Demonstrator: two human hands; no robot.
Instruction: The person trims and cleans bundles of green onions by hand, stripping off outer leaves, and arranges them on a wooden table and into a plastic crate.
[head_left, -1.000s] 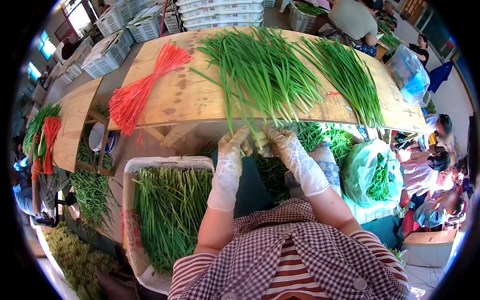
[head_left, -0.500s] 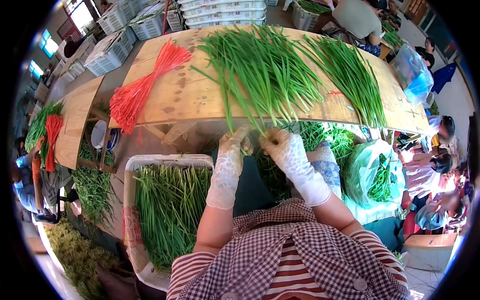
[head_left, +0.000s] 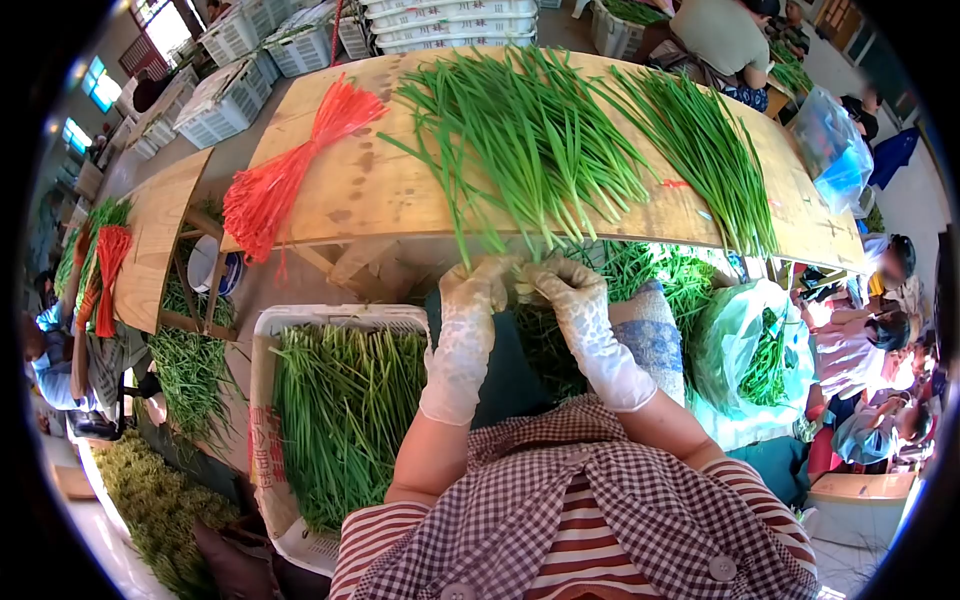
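Observation:
Both of my hands wear thin pale gloves and are at the near edge of the wooden table (head_left: 400,190). My left hand (head_left: 475,290) pinches the pale lower end of a garlic chive stalk (head_left: 463,248), whose leaves run up onto the table. Close beside it, my right hand (head_left: 568,290) is closed, fingertips pressed together near the stalk ends; what it pinches is blurred. A large loose pile of garlic chives (head_left: 530,140) lies just beyond my hands, a smaller bunch (head_left: 700,150) to its right. A bundle of red ties (head_left: 300,170) lies at the left.
A white crate (head_left: 340,318) full of chives stands at my left. To my right are a blue-and-white cloth (head_left: 648,335) and a greenish plastic bag (head_left: 745,350) holding greens. Stacked white crates (head_left: 450,25) stand beyond the table. Other people sit at both sides.
My hands have drawn slightly closer together at the table edge. The stalk that ran to my right fingertips no longer shows there. The piles and red ties lie unchanged.

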